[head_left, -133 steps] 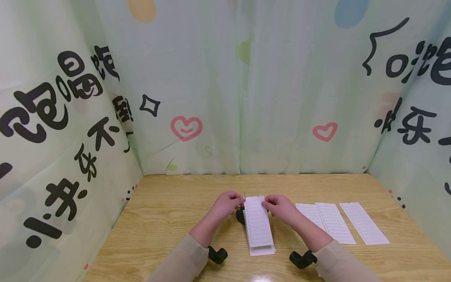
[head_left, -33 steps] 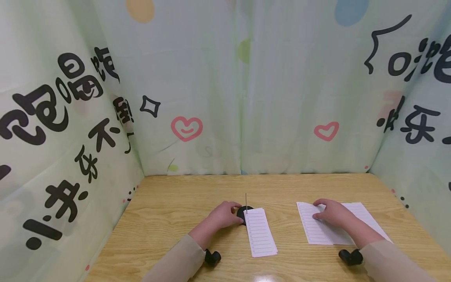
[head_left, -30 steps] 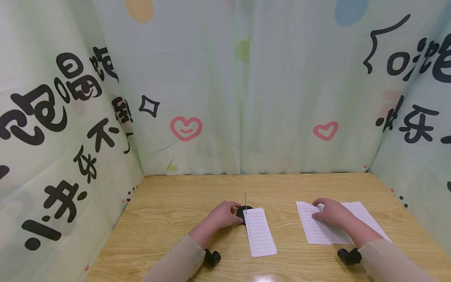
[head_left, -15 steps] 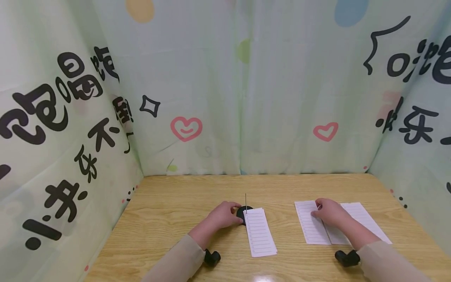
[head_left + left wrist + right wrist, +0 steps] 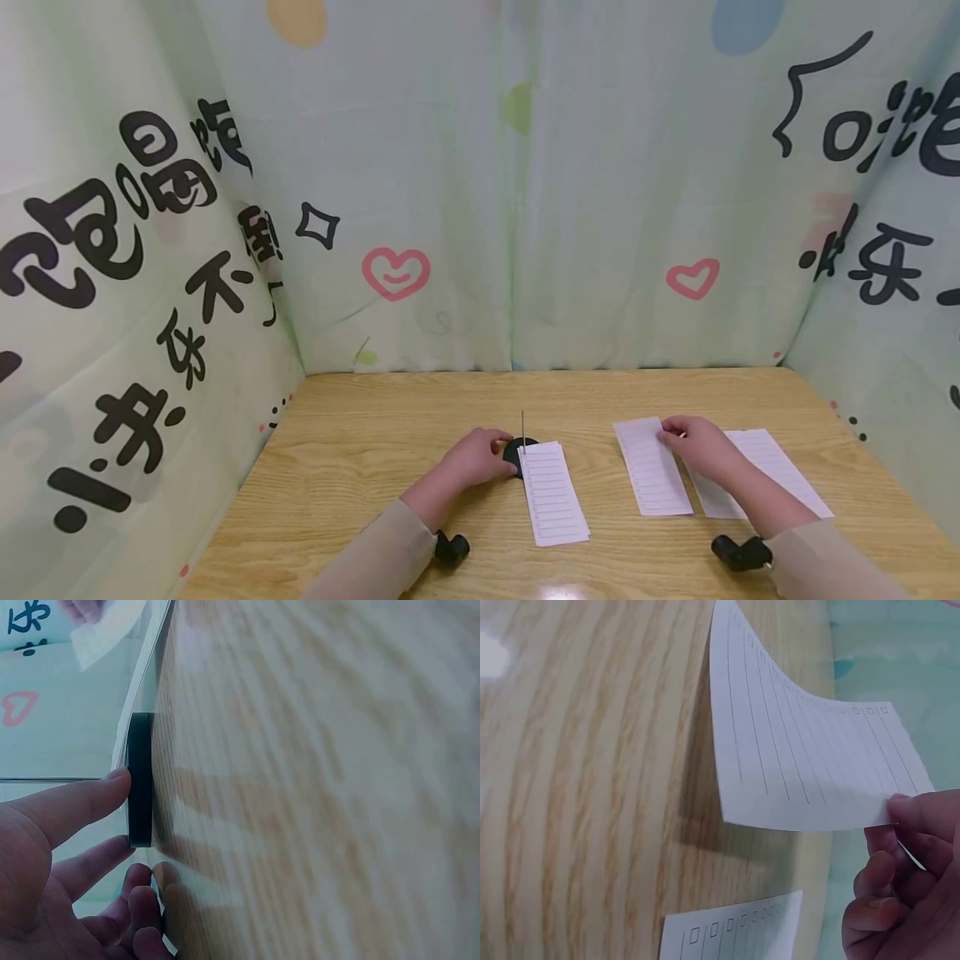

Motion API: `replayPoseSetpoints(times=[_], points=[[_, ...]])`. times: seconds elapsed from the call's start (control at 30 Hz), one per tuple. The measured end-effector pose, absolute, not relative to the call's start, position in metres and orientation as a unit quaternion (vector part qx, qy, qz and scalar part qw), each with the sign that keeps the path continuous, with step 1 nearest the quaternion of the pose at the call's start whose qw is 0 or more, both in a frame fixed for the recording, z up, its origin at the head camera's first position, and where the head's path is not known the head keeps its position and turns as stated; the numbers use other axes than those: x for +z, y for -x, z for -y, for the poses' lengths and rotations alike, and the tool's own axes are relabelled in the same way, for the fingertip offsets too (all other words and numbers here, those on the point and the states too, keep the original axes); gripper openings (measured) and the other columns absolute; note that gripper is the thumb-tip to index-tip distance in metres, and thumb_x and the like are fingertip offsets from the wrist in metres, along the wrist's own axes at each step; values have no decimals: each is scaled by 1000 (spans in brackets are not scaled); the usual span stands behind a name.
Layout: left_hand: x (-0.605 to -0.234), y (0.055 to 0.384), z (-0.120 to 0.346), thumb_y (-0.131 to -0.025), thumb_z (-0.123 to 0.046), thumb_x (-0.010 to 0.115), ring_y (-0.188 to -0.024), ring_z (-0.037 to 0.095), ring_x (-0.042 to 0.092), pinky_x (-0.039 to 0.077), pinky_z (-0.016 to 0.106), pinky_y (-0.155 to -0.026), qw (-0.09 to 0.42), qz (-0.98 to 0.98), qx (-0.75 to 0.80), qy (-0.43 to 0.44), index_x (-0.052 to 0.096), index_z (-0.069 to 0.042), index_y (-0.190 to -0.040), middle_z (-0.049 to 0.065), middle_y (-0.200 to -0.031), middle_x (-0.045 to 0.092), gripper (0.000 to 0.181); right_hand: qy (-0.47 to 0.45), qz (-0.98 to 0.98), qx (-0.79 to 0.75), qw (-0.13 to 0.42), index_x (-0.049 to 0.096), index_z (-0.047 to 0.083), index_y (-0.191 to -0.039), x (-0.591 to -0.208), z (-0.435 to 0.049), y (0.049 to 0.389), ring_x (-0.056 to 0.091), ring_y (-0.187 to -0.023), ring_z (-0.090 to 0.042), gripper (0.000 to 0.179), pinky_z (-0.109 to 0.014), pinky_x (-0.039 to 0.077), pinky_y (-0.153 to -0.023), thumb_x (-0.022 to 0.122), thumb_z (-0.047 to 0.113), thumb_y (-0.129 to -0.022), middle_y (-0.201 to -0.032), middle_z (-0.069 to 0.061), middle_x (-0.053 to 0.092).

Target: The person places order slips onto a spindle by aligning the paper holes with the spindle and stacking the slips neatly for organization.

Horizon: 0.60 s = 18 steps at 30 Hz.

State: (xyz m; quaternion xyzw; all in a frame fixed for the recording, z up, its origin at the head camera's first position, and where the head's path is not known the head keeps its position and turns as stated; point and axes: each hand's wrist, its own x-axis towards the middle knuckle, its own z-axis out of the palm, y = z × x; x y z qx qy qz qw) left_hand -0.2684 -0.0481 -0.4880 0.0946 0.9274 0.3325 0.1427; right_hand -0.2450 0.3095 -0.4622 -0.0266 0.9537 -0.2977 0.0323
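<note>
My left hand [image 5: 474, 457] steadies a paper spike, thumb and index finger at the edge of its round black base [image 5: 140, 802]. A thin needle [image 5: 522, 427] rises upright from that base. White lined slips [image 5: 557, 500] are stacked with their top corner over the base, at the needle's foot. Farther right, my right hand [image 5: 699, 446] pinches another lined slip [image 5: 802, 765] by one edge, between thumb and fingers. The slip bends, its near end hanging down toward the table, and a row of small checkbox squares runs along it.
Two more lined slips lie on the wooden table [image 5: 360, 467]: one [image 5: 716, 500] partly under the right forearm, the other slip [image 5: 783, 479] beside it to the right. Printed curtains [image 5: 585, 208] enclose the table's back and sides.
My right hand has gone from the slip stack over to the right-hand slips, then lifted the leftmost one and drawn it left. The left hand has moved down onto the spike's base and stays there.
</note>
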Motion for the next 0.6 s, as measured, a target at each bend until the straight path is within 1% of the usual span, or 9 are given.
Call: replayPoseSetpoints(times=[0.17, 0.23, 0.47, 0.6], points=[[-488, 269, 48, -82, -23, 82, -92, 23, 54, 48, 45, -90, 145, -927, 334, -92, 65, -16, -130, 7, -108, 61, 51, 22, -948, -316, 28, 58, -13, -123, -457, -305, 242, 57, -97, -34, 40, -52, 47, -85, 55, 20, -101, -114, -28, 62], [-489, 269, 48, -82, -23, 82, -93, 23, 55, 48, 45, -90, 146, -926, 335, -94, 65, -16, -130, 8, -109, 61, 51, 21, -946, -322, 28, 57, -13, -125, -456, -302, 241, 57, -100, -36, 41, -53, 48, -86, 55, 22, -101, -118, -30, 60], [-491, 271, 49, -82, -23, 82, -95, 23, 55, 48, 45, -91, 142, -925, 337, -104, 65, -15, -129, 8, -109, 62, 51, 26, -928, -369, 28, 54, -12, -130, -446, -290, 235, 60, -101, -33, 44, -46, 53, -83, 54, 23, -102, -121, -28, 60], [-491, 271, 49, -82, -23, 82, -94, 23, 55, 48, 44, -90, 141, -926, 335, -104, 65, -16, -129, 8, -109, 61, 50, 31, -917, -396, 29, 53, -11, -130, -440, -280, 234, 61, -102, -34, 44, -46, 53, -84, 53, 25, -103, -123, -28, 59]])
